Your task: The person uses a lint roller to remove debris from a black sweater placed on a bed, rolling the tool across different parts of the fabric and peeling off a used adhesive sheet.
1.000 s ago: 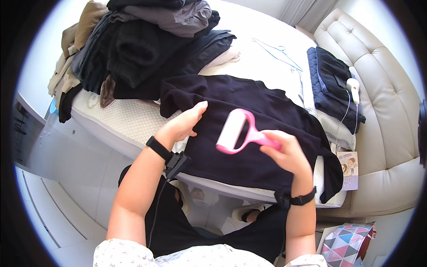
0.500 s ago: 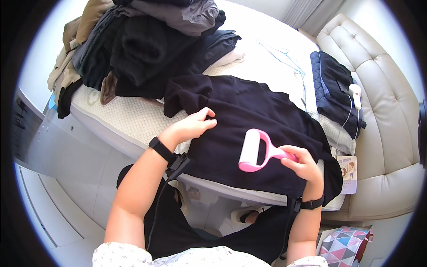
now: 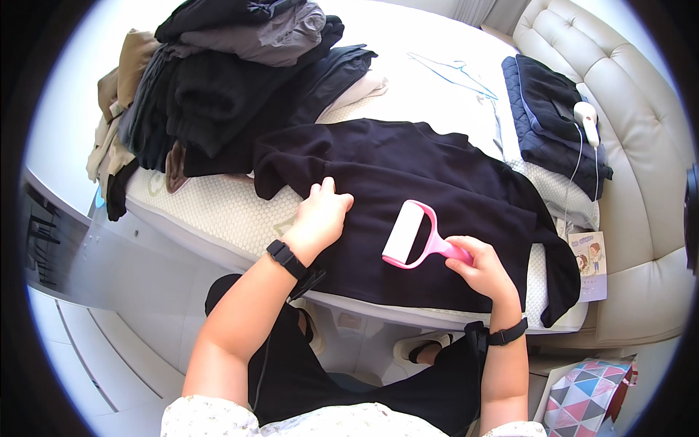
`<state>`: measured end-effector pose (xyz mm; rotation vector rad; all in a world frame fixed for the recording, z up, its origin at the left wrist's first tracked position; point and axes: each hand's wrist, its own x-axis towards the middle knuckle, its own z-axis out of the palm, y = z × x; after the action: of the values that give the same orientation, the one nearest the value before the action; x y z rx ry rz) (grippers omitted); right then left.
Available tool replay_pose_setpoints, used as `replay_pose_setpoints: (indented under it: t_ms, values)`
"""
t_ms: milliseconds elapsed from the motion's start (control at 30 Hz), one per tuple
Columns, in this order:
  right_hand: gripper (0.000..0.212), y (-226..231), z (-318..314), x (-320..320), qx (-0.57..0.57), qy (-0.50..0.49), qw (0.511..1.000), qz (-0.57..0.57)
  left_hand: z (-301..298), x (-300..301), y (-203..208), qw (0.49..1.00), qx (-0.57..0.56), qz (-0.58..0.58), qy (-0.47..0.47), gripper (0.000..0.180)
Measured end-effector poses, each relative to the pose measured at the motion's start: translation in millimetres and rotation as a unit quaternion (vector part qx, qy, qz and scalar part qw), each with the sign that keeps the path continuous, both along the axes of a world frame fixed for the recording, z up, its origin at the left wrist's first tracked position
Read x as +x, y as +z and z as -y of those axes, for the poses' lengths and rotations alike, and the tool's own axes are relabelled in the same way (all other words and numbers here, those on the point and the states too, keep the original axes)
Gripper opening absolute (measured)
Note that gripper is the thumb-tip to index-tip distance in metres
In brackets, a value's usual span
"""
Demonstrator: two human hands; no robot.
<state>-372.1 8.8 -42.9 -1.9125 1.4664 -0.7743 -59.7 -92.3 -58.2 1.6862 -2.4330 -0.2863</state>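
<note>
A black long-sleeved top [image 3: 429, 171] lies spread across the bed's near side, one sleeve trailing at the right. My left hand [image 3: 322, 217] rests on its left part with curled fingers, seemingly gripping the cloth; the fingertips are partly hidden. In my right hand [image 3: 484, 268] is the pink handle of a lint roller [image 3: 406, 233]. Its white roll points left and lies over the middle of the top; whether it touches the cloth I cannot tell.
Dark and beige clothes are heaped [image 3: 233, 95] on the bed at the far left. A blue hanger [image 3: 459, 69] lies behind the top. Toward the padded headboard [image 3: 619, 95] are folded dark garments [image 3: 542, 116] and a white corded device [image 3: 585, 120]. A patterned bag [image 3: 586, 393] stands lower right.
My left hand has turned and its fingers have curled in onto the top, where before they were apart. The lint roller has moved slightly left over the cloth. The view has shifted a little.
</note>
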Motion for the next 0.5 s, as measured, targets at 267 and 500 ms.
replay_pose_setpoints:
  t_ms: [267, 500]
  values:
    - [0.039, -6.5, 1.3, -4.9, 0.01, 0.01, 1.0, 0.001, 4.8, -1.1, -12.7, 0.999, -0.042, 0.022, -0.01, 0.02]
    - [0.04, -11.7, 1.9, -9.0, 0.012, 0.0, 1.0, 0.023, 5.3, -1.2, -16.6, 0.997, -0.08, 0.01, -0.016, 0.008]
